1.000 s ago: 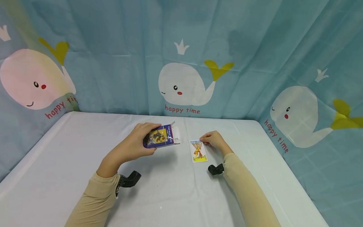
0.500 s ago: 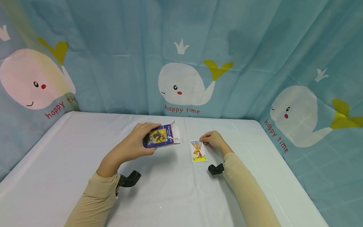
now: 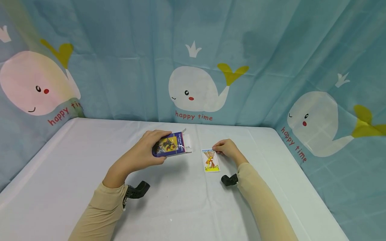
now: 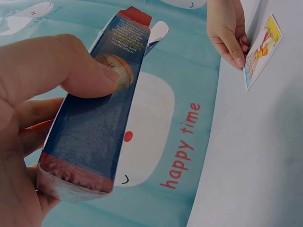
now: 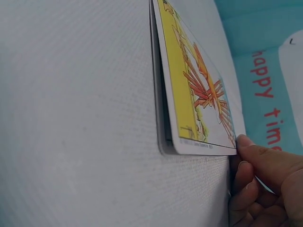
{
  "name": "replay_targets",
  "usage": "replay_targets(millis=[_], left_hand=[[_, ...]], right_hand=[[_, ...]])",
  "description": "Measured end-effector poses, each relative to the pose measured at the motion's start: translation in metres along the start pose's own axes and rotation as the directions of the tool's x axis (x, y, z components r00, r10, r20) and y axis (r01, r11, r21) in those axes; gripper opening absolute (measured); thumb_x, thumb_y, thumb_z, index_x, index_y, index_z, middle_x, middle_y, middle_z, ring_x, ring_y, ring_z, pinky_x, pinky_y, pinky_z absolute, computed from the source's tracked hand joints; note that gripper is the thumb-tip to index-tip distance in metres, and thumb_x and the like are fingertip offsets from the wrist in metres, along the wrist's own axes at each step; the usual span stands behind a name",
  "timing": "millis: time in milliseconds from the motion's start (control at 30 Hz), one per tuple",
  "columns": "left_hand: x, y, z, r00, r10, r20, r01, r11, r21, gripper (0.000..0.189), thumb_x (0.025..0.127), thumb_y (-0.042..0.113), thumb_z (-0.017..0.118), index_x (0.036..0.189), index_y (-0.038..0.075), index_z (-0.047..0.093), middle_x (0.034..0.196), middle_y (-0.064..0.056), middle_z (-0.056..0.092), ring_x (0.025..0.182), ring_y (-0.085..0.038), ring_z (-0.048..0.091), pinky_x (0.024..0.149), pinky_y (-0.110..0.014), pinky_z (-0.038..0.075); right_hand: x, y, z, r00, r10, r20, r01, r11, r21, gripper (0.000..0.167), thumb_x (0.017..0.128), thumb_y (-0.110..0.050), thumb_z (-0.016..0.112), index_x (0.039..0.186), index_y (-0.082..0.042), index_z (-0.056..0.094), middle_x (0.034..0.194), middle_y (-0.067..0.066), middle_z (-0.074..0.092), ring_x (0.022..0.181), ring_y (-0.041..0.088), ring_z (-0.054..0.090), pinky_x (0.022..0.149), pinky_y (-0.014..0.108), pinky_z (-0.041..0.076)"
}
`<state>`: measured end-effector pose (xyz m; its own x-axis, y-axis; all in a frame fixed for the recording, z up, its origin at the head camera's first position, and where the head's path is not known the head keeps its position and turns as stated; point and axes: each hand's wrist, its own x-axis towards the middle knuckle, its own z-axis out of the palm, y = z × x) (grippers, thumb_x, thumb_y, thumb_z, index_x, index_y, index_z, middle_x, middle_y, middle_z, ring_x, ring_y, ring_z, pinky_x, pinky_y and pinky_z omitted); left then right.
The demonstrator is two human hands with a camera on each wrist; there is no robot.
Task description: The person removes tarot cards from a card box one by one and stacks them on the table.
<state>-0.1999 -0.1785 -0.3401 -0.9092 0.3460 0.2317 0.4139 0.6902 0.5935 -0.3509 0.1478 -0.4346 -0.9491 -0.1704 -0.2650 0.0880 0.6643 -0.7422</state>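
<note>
My left hand (image 3: 140, 152) grips a blue tarot card box (image 3: 168, 145) by its left end, holding it raised above the table. The box lies tilted, its open end with white flaps facing right. In the left wrist view my thumb presses along the narrow blue side of the box (image 4: 90, 127). To the right, my right hand (image 3: 228, 149) pinches the upper right corner of a tarot card (image 3: 210, 161), picture side up, showing a figure with a bundle of sticks. From the right wrist, a thin dark-grey edge shows just below the card (image 5: 203, 94).
A white cloth covers the table (image 3: 169, 211). Behind and at both sides hangs a blue curtain (image 3: 126, 83) printed with white whales. Black wrist cameras (image 3: 137, 190) jut out from both sleeves.
</note>
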Motion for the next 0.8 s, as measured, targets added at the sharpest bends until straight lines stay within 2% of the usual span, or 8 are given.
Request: replay_targets(millis=[333, 800], left_hand=[[-0.0010, 0.0009, -0.0010, 1.000, 0.001, 0.001, -0.001, 1.000, -0.013, 0.075, 0.079, 0.011, 0.075, 0.148, 0.011, 0.045, 0.147, -0.009, 0.049, 0.122, -0.027, 0.041, 0.092, -0.044, 0.044], [-0.0010, -0.0001, -0.0007, 1.000, -0.001, 0.003, 0.001, 1.000, -0.009, 0.075, 0.079, 0.013, 0.075, 0.148, 0.012, 0.045, 0.147, -0.009, 0.049, 0.121, -0.027, 0.041, 0.091, -0.043, 0.045]], right_hand=[[-0.0009, 0.0010, 0.0022, 1.000, -0.002, -0.026, 0.001, 1.000, -0.025, 0.018, 0.093, -0.022, 0.069, 0.097, -0.005, 0.077, 0.072, -0.004, 0.062, 0.068, 0.009, 0.052, 0.064, 0.022, 0.043], [-0.0020, 0.0035, 0.0038, 0.999, -0.003, -0.051, 0.003, 1.000, 0.006, 0.017, 0.091, -0.021, 0.071, 0.094, -0.005, 0.076, 0.068, -0.004, 0.059, 0.065, 0.010, 0.050, 0.062, 0.022, 0.043]])
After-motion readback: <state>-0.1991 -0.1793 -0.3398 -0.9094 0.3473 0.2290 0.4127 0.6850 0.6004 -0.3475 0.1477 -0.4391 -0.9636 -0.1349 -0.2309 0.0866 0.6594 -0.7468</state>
